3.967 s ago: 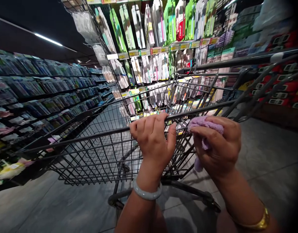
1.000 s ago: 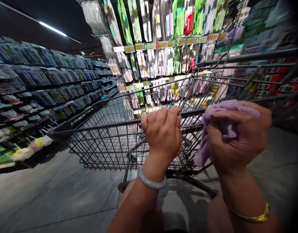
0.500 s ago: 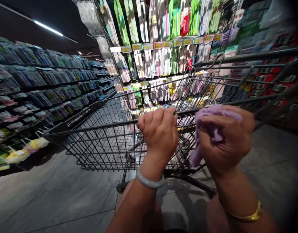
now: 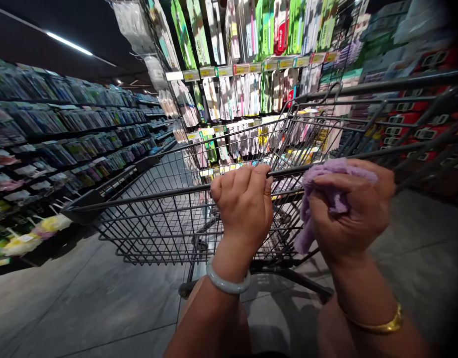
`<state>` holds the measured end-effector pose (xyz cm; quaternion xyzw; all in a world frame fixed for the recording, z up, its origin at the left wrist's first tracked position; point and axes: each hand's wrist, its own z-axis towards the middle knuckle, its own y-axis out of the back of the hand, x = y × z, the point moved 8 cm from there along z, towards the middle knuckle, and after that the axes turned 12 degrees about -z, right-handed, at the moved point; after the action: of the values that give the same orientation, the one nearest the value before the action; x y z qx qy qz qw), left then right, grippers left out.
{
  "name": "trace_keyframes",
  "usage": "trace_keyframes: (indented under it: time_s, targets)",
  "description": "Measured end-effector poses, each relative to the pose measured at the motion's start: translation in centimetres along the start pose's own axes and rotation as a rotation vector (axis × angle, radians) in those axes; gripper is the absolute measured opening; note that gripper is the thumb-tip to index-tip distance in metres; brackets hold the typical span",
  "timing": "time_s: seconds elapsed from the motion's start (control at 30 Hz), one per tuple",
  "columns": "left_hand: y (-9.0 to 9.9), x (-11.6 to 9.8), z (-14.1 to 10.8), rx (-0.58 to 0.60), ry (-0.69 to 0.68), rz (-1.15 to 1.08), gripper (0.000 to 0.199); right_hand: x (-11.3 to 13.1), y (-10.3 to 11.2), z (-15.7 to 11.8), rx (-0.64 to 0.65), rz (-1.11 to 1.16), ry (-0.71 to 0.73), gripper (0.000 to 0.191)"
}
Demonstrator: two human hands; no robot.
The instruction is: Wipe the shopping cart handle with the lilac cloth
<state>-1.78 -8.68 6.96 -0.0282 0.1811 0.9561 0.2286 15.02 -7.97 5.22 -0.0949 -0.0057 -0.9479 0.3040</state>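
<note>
A dark wire shopping cart stands side-on in front of me. My left hand, with a pale bangle at its wrist, is closed around the cart's top rail. Further right along that rail, my right hand grips a fluffy purple cloth. The cloth is wrapped over the rail and hangs down on the near side. My right fingers are partly hidden behind the cloth. A gold bangle sits on my right wrist.
A lit rack of hanging toothbrush-like packs rises behind the cart. Long stocked shelves line the left side. The cart's handle bar reaches across the upper right. Red packages hang at the far right. Grey floor lies below.
My right hand and the purple cloth have shifted slightly right along the rail. My left hand keeps its hold. The view has turned a little.
</note>
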Motion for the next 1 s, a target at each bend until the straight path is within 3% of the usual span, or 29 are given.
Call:
trace_keyframes:
  time_s: [0.23, 0.47, 0.6, 0.77, 0.83, 1.0]
  targets:
    - [0.0, 0.0, 0.0, -0.020, -0.015, 0.013, 0.022, 3.1, -1.4, -1.5, 0.067, 0.011, 0.224, 0.031]
    - [0.2, -0.1, 0.1, -0.008, -0.023, 0.004, 0.021, -0.6, 0.4, 0.3, -0.054, -0.004, 0.048, 0.028]
    - [0.3, 0.0, 0.0, -0.025, -0.009, -0.030, 0.020, 0.4, -0.2, -0.1, 0.007, -0.007, 0.026, 0.028]
    - [0.8, 0.3, 0.2, -0.055, 0.033, -0.017, 0.017, 2.8, -1.2, -1.2, 0.082, 0.015, 0.211, 0.032]
    - [1.1, 0.4, 0.3, -0.063, 0.067, 0.006, 0.014, 2.3, -1.1, -1.0, 0.078, 0.008, 0.224, 0.033]
    - [1.8, 0.8, 0.4, -0.050, 0.094, 0.013, 0.013, -0.8, 0.3, 0.3, 0.003, -0.041, 0.086, 0.031]
